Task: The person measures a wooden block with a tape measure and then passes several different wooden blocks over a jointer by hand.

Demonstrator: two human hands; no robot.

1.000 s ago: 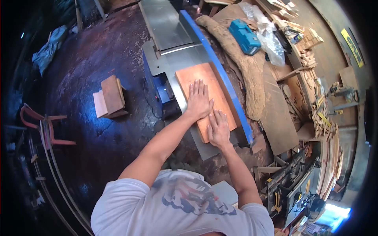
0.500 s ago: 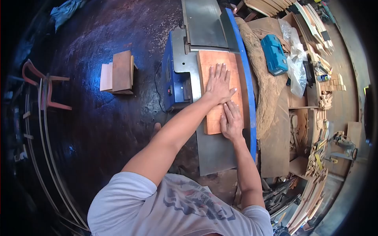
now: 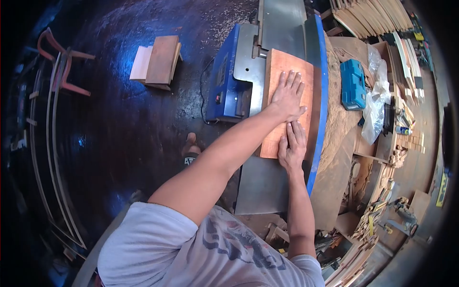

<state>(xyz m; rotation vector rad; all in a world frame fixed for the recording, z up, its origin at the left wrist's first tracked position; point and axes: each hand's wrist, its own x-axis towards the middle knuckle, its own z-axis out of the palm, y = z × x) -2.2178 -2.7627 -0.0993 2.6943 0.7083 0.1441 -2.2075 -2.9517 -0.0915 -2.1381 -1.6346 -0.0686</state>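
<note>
An orange-brown wooden board (image 3: pixel 274 110) lies flat on the metal bed (image 3: pixel 260 189) of a blue-sided machine, beside its long upright fence (image 3: pixel 319 110). Palm down on the board's upper half rests my left hand (image 3: pixel 288 98), fingers spread. Just below it, my right hand (image 3: pixel 293 146) lies on the lower part of the board near the fence, fingers extended close together and thumb apart. The board's far end is at the slot across the machine.
On the dark floor at left stand stacked wood pieces (image 3: pixel 161 60) and a red chair (image 3: pixel 62 62). Right of the fence are a teal case (image 3: pixel 353 85), clear plastic (image 3: pixel 374 117) and a rough slab (image 3: pixel 334 143). A bare foot (image 3: pixel 191 138) shows below the machine.
The view has shifted, so the machine appears farther right. Relative to the machine, the board and both hands have moved slightly forward, toward the far end. The foot shows more.
</note>
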